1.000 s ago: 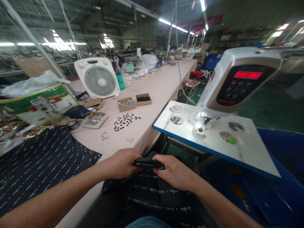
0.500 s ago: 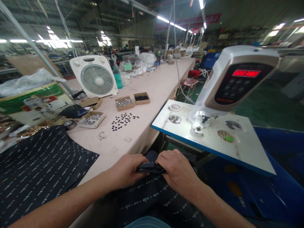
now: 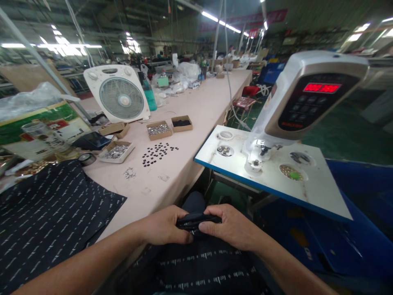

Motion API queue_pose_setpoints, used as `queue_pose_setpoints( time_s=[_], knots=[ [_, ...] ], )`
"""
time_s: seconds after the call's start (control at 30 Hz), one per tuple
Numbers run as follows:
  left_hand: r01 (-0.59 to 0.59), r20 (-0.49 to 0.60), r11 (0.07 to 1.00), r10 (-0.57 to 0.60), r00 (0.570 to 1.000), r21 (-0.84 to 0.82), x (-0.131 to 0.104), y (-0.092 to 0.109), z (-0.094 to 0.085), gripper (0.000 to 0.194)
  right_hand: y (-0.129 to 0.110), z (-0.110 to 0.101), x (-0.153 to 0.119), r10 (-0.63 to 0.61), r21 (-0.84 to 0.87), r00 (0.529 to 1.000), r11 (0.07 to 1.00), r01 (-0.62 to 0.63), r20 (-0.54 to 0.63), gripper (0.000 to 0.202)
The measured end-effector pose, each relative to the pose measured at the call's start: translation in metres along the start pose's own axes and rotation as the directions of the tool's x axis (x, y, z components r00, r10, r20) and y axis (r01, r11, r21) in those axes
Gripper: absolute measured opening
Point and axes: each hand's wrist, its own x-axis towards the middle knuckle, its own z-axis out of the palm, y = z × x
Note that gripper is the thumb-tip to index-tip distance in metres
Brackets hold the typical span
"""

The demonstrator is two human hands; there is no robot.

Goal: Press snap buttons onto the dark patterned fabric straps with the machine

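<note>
In front of my lap, a dark garment (image 3: pixel 202 262) printed with rows of small white lettering hangs down from both hands. Its upper edge is bunched into a folded roll. My left hand (image 3: pixel 167 225) pinches the left end of that roll between thumb and fingers. At the other end, my right hand (image 3: pixel 229 225) grips the fold with its thumb on the near side. Beyond my right hand stands a snap press machine (image 3: pixel 310 102) with a red lit display, on a white blue-edged work plate (image 3: pixel 319 192). Whether a fastener lies within the fold is hidden.
On the table (image 3: pixel 135 205) lie scattered black snap caps (image 3: pixel 156 153), a small heap of metal parts (image 3: pixel 129 173), a box of metal pieces (image 3: pixel 159 130) and a box of black pieces (image 3: pixel 181 123). A fan (image 3: pixel 123 98) stands behind. More printed fabric (image 3: pixel 58 217) covers the left side.
My right hand has shifted its grip, so its thumb now shows on the near side of the fold. More of the garment's printed front hangs in view. The camera view has shifted slightly.
</note>
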Motion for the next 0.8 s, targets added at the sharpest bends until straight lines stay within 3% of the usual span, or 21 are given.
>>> queue_pose_setpoints(
  time_s=[0.17, 0.3, 0.5, 0.8],
  knots=[
    [0.088, 0.018, 0.964, -0.086, 0.996, -0.251, 0.000, -0.002, 0.000, 0.025, 0.001, 0.006, 0.003, -0.007, 0.025, 0.995, 1.000, 0.010, -0.098, 0.027],
    [0.124, 0.035, 0.934, -0.120, 0.992, -0.335, -0.001, -0.001, -0.002, 0.037, -0.002, 0.008, 0.003, -0.016, 0.038, 0.995, 0.999, 0.020, -0.099, 0.025],
    [0.055, 0.008, 0.946, -0.055, 0.998, -0.321, 0.003, -0.005, -0.003, 0.037, -0.006, 0.008, 0.004, -0.022, 0.013, 0.992, 1.000, 0.024, -0.127, 0.025],
    [-0.002, -0.069, 0.845, -0.041, 0.997, -0.535, 0.012, -0.014, 0.000, 0.035, -0.010, 0.010, 0.008, -0.085, -0.046, 0.970, 0.996, 0.077, -0.226, 0.022]
  ],
)
